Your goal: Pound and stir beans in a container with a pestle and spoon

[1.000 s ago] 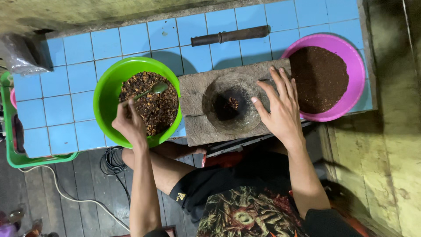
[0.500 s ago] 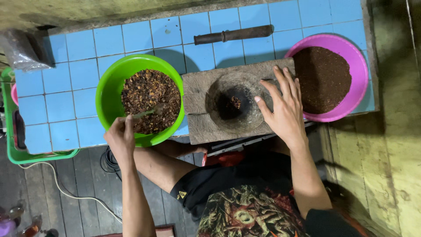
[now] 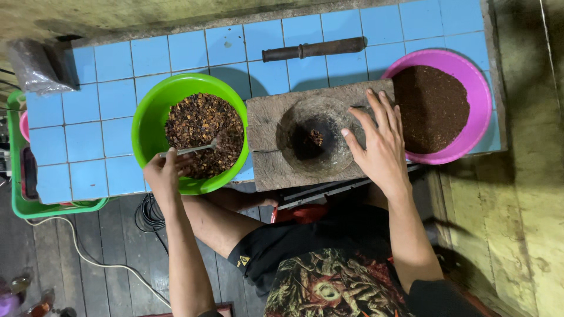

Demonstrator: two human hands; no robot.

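My left hand (image 3: 163, 174) grips a metal spoon (image 3: 197, 149) whose tip is dug into the brown chopped bits filling a green bowl (image 3: 148, 122). My right hand (image 3: 379, 142) rests with fingers spread on the right edge of a wooden block mortar (image 3: 267, 158), beside its round hollow, which holds a small dark heap. A pink bowl (image 3: 479, 97) of fine dark brown powder stands just right of the mortar, touching it.
A dark wooden pestle (image 3: 314, 49) lies on the blue tiled counter (image 3: 88, 135) behind the mortar. A dark filled plastic bag (image 3: 35, 64) sits at the far left corner. A green crate (image 3: 17, 199) hangs at the left edge. A white cable (image 3: 88, 258) crosses the plank floor.
My left hand pulled back from over the green bowl to its near rim, and the spoon now lies low in the brown bits. My right hand stayed on the mortar.
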